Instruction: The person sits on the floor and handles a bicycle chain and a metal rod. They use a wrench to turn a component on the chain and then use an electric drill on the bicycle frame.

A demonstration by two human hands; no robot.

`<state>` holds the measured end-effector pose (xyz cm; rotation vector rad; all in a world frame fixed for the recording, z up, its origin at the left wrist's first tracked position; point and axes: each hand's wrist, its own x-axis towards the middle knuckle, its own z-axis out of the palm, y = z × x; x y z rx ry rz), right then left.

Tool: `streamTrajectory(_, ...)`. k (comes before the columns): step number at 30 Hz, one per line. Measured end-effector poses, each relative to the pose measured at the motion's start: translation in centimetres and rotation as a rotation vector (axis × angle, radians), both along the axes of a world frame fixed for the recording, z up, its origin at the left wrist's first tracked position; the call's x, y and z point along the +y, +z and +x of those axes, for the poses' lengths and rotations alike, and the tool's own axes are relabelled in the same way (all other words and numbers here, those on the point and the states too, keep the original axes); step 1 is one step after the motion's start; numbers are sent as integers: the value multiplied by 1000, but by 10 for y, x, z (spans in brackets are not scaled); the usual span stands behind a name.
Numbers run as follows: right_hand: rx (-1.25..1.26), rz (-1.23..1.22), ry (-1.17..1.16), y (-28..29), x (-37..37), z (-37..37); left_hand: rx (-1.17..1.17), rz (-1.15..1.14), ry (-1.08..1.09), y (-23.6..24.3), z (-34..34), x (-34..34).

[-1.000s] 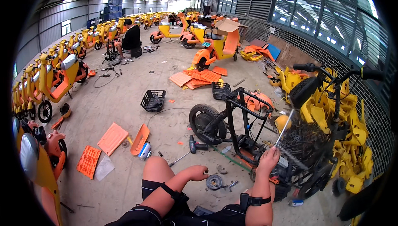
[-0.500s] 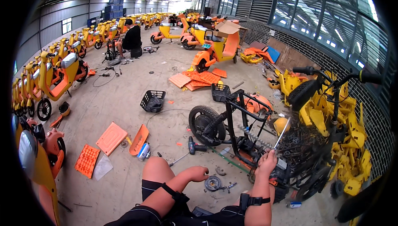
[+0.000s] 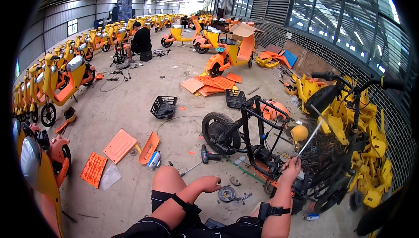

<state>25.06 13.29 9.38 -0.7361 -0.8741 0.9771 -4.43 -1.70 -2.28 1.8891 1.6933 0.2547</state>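
My right hand, on the lower right, grips a long silver rod that slants up to the right beside a stripped black scooter frame. The frame has a rear wheel. My left hand is loosely curled above the concrete; whatever it holds, if anything, is hidden. Near it lie a round metal disc part, small tools, a cordless drill, a spray can and orange plastic panels.
Yellow-orange scooters line the left and back. Another person sits beside a stripped frame further off. Black baskets, stacked orange panels and heaped yellow body parts lie around the floor, along the brick wall at right.
My right hand has moved slightly rightward with the rod, which now leans further over to the right. My left hand has stayed nearly in place.
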Motion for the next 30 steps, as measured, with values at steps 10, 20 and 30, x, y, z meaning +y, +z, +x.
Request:
streamTrajectory(10, -49, -56, 102, 6, -14, 0, -10, -4, -2, 1, 7, 4)
streamTrajectory(20, -94, -57, 93, -23, -6, -27, 10, 24, 3, -2, 3, 1)
streamTrajectory(30, -16, -138, 283, -21, -24, -48, -3, 13, 6, -4, 3, 0)
